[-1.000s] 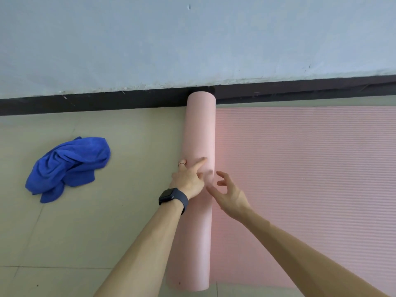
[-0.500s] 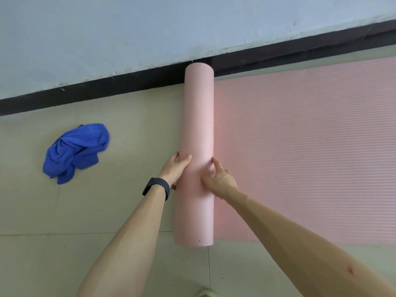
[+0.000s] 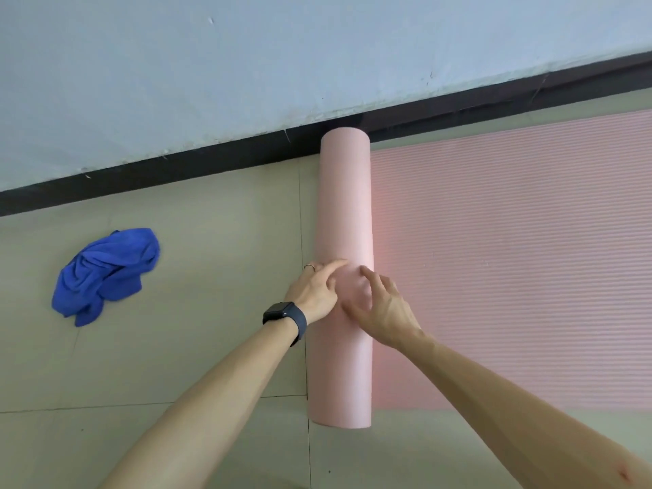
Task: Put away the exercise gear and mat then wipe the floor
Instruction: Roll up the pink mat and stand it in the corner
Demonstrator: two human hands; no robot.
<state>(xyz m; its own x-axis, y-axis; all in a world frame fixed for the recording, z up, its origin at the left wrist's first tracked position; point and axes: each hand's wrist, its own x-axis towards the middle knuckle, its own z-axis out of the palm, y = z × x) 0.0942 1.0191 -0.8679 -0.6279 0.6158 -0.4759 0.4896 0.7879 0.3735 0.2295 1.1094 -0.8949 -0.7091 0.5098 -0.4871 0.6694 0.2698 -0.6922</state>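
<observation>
Wall [image 3: 247,65]: pale blue-grey, matt paint, small chips along its lower edge.

Floor [image 3: 194,347]: beige tiles, smooth, with thin dark joints.

Mat [image 3: 511,259]: pink foam, partly rolled. The unrolled part lies flat on the floor to the right, its face finely ribbed with lines running left to right. The rolled part [image 3: 344,206] is a smooth, plain cylinder lying at the flat part's left edge. Its long axis runs from the wearer toward the wall; the far end meets the skirting and the near end lies on a tile joint.

Skirting [image 3: 176,171]: black band, straight, at the foot of the wall.

Cloth [image 3: 106,273]: blue, soft and crumpled into a heap, on the floor well to the left of the roll.

Left hand [image 3: 314,291]: laid on the roll's upper left side, forefinger straight across it, not clasping.

Right hand [image 3: 384,308]: just beside the left, fingers spread and loosely bent, tips on the roll's top, enclosing nothing.

Watch [image 3: 282,312]: dark, square face, dark strap, on the left wrist.

Ring [image 3: 309,266]: thin band on a left finger.
</observation>
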